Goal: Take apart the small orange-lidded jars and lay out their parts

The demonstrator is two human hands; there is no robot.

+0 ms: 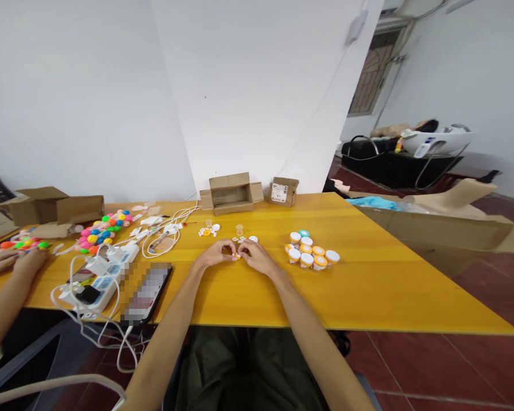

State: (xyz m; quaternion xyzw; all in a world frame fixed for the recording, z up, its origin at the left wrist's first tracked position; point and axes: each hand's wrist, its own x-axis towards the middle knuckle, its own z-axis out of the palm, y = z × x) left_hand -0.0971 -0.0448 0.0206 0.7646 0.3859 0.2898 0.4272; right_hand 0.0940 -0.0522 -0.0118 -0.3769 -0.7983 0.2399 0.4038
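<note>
Yellow table; capped jars, cardboard boxes, phone, power strip

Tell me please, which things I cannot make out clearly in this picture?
All in the head view:
- Small orange piece: its shape, mostly covered by fingertips of the left hand and right hand.
- Phone: screen, blurred by blocks.
- Small box: label print, too small.
- Lidded cups: contents, hidden under lids.
- Other person's forearm: cut off by left edge.
</note>
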